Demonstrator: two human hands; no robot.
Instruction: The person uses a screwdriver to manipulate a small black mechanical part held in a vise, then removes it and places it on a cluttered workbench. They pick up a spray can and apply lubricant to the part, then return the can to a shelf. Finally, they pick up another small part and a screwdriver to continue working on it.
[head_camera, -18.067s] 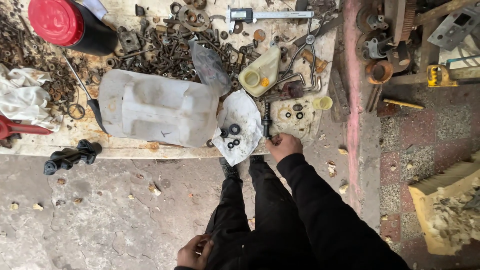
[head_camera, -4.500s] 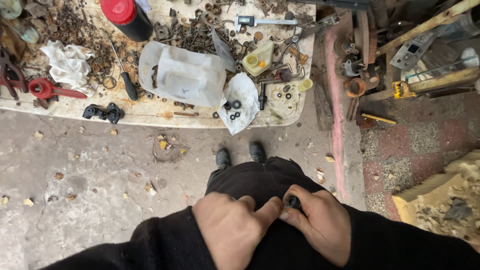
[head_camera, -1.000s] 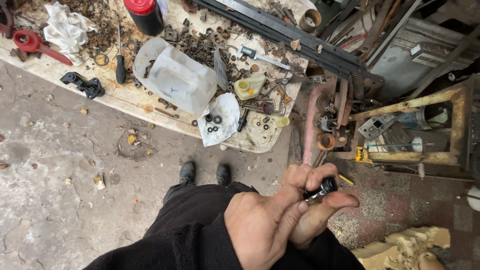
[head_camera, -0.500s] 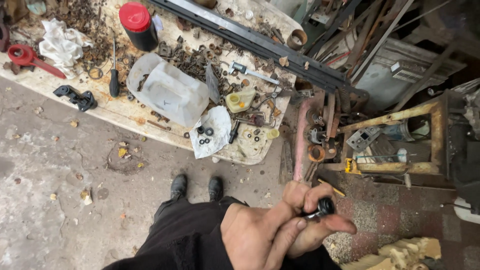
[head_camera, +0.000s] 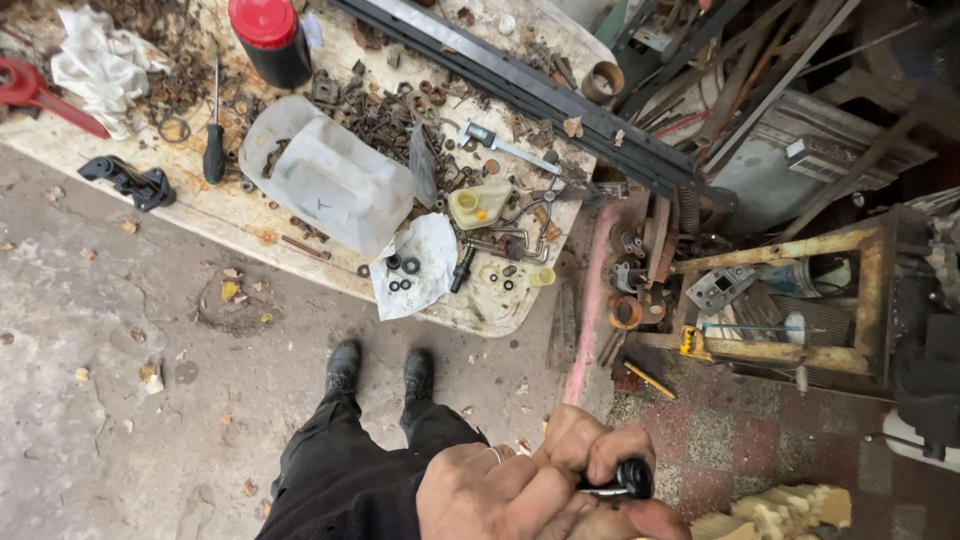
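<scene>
- Compared with half a second earlier, the view was swung slightly left, and the two hands were kept pressed together low in frame.
- A small black round part (head_camera: 634, 477) was pinched between the fingers of the right hand (head_camera: 600, 470), well apart from the cluttered workbench (head_camera: 250, 215); the fitting work was judged ongoing.
- The left hand (head_camera: 490, 495) was curled around the right hand from below.
- The part's metal end was mostly hidden by fingers.
- Both wrists were cut off by the frame's bottom edge.
</scene>
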